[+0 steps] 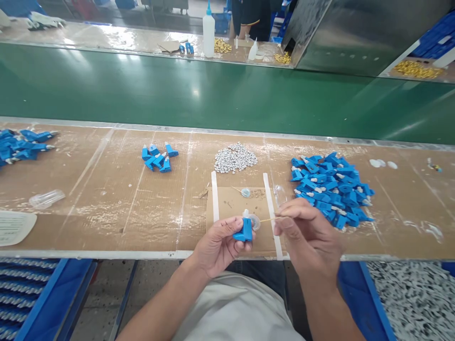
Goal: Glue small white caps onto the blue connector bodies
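My left hand [222, 244] grips a blue plastic part [244, 230] with a white tip pointing up. Between thumb and fingers of my right hand [311, 237] is a thin wooden stick [266, 219], its far end close to the blue part; whether they touch I cannot tell. Just behind the blue part lies a small clear round cup [255, 221]. Farther back on a cardboard sheet [227, 208] is another small round cup [245, 192] with a stick beside it. A heap of small grey-white pieces [235, 158] sits beyond the sheet.
A large pile of blue parts [329, 187] lies to the right, a small group [159, 157] left of centre. A green conveyor belt [177, 94] runs behind the bench. Across it stand a white bottle [208, 33] and a person [250, 19]. Blue crates [377, 303] flank me below.
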The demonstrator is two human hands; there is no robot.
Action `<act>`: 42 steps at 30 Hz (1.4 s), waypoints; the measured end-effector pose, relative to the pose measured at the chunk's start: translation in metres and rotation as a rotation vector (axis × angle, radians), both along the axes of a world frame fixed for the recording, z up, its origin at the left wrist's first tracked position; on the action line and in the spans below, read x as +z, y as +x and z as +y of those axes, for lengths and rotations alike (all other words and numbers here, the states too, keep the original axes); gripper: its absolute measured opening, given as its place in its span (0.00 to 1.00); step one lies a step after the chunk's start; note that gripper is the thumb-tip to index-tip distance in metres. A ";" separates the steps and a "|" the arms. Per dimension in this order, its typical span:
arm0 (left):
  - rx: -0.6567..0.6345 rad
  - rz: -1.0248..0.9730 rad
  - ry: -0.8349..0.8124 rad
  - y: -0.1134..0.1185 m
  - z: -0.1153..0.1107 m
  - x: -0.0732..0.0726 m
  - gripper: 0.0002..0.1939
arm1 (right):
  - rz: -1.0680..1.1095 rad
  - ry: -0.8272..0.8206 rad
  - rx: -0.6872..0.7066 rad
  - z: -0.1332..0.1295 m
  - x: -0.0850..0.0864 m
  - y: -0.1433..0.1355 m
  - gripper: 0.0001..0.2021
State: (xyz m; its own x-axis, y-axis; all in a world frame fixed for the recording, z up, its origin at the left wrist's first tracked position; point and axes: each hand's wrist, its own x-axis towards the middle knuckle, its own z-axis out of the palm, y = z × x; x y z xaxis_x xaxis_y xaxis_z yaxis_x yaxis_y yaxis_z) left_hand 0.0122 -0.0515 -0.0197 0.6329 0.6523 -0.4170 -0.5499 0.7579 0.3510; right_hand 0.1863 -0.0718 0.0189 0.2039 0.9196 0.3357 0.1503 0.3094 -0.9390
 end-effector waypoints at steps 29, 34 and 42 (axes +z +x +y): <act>0.281 0.040 0.066 -0.051 -0.006 -0.034 0.07 | -0.942 -0.101 0.281 0.159 -0.051 -0.015 0.07; 0.272 0.026 0.052 -0.050 -0.007 -0.039 0.08 | -0.991 -0.155 0.285 0.160 -0.057 -0.018 0.06; 0.270 -0.025 0.070 -0.053 -0.004 -0.038 0.07 | -0.916 -0.252 0.292 0.165 -0.046 -0.028 0.08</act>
